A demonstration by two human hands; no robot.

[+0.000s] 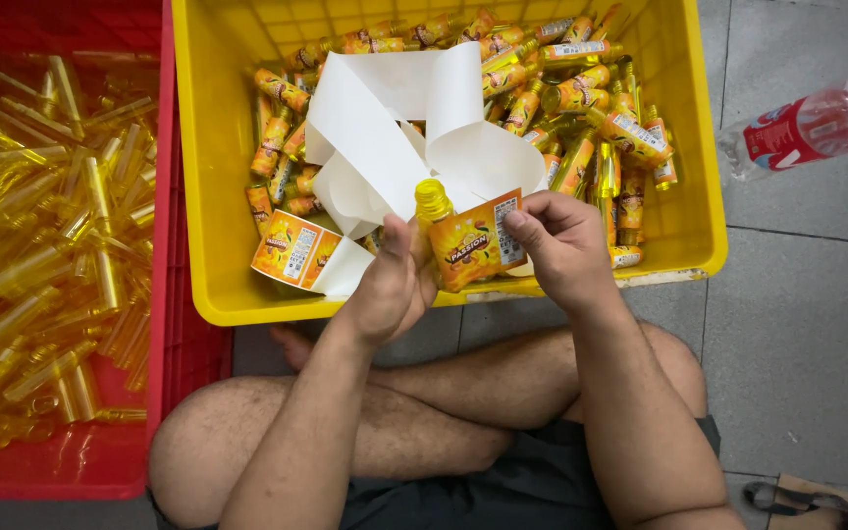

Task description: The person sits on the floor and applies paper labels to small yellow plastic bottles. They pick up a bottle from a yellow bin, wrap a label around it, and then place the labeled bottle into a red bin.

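Head view, left hand: the left hand [392, 285] comes up from the bent arm and is curled around a small yellow plastic bottle with a yellow cap [433, 202]. The thumb and fingers press on the bottle's sides.
Head view, right hand: the right hand [558, 245] pinches the edge of an orange paper sticker with fruit pictures [473, 247]. The thumb is on top and the fingers are bent under it.
Where the bottle is: it stands up between the two hands, just over the near wall of the yellow bin. The sticker is touching its front.
White paper strip: a long curly white backing strip [395, 118] loops over the bin. Its end, with more orange stickers [294, 249] on it, hangs just beside the left hand.
Yellow plastic bin [210, 147]: it holds a heap of small bottles that already wear orange stickers [581, 108].
Red plastic crate [161, 245]: it is on the left and is full of plain yellow bottles with no stickers [51, 226].
Floor: a clear plastic drink bottle with a red wrap [805, 126] lies on the grey tiles, well apart from the hands.
Legs: the person sits cross-legged on the floor, in dark shorts.
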